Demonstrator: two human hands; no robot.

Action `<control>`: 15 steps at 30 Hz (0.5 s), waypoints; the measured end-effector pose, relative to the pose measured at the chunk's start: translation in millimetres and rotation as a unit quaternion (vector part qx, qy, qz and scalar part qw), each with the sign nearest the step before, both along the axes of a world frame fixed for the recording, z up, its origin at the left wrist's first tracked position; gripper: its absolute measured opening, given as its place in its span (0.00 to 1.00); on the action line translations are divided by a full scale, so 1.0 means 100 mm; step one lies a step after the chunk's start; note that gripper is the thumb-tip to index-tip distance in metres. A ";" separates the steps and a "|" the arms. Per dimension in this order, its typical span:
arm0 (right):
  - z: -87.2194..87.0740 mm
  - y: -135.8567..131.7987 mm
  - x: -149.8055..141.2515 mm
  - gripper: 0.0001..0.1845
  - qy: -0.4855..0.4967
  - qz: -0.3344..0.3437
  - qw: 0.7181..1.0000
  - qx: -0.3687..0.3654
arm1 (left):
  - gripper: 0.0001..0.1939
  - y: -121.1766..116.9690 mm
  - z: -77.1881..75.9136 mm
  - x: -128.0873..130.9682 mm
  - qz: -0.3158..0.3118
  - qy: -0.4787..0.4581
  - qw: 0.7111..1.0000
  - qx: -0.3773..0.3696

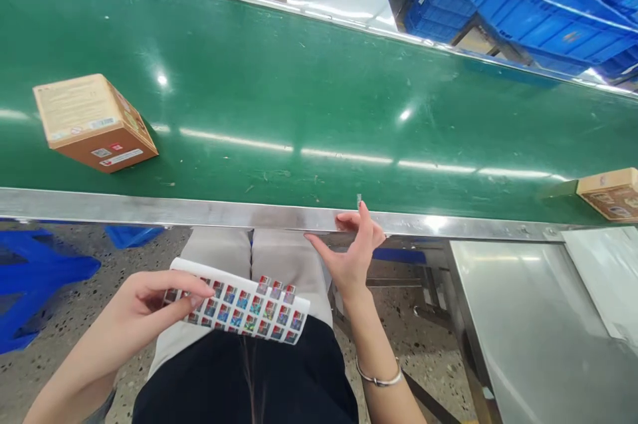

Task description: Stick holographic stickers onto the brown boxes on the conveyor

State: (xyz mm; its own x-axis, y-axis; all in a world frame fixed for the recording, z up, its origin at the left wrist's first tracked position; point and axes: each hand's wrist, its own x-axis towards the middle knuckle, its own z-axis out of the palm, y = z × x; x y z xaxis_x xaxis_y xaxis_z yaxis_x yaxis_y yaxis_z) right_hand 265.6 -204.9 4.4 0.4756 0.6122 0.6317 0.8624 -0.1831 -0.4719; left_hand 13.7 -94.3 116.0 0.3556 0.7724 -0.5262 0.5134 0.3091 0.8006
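My left hand (154,308) grips the left end of a curled sheet of stickers (239,304), thumb on top, above my lap. Rows of small shiny square stickers cover the white sheet, and a few stick up past its upper edge. My right hand (351,248) is raised at the belt's near metal edge, its thumb and index finger spread wide. A tiny shiny sticker (359,199) shows at the tip of its index finger, seemingly clinging there. Nothing lies between the thumb and fingers.
A green conveyor belt (279,92) crosses the view. A brown box (94,121) stands on it at left, and another box (611,193) at the right edge. Blue crates (558,12) are stacked beyond. A metal table (543,318) stands at my right.
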 end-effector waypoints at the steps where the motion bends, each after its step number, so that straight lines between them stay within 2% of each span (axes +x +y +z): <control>1: -0.01 0.02 0.00 0.48 0.005 -0.007 1.000 0.004 | 0.03 -0.01 0.00 -0.01 0.009 -0.011 1.000 -0.018; 3: -0.03 0.04 0.00 0.46 0.005 -0.013 1.000 0.008 | 0.03 -0.02 -0.01 -0.03 0.024 -0.035 0.998 -0.044; 15: -0.03 0.00 0.05 0.35 -0.008 0.024 0.999 0.027 | 0.06 0.03 -0.06 -0.05 0.024 -0.051 0.998 -0.029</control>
State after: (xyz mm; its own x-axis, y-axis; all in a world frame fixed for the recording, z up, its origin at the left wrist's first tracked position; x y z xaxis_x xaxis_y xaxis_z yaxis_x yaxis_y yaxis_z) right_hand 270.5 -204.7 1.2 0.4357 0.5985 0.6723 0.8773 -0.1154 -0.4659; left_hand 8.2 -91.2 110.5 0.3732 0.7593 -0.5332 0.4142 0.3779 0.8280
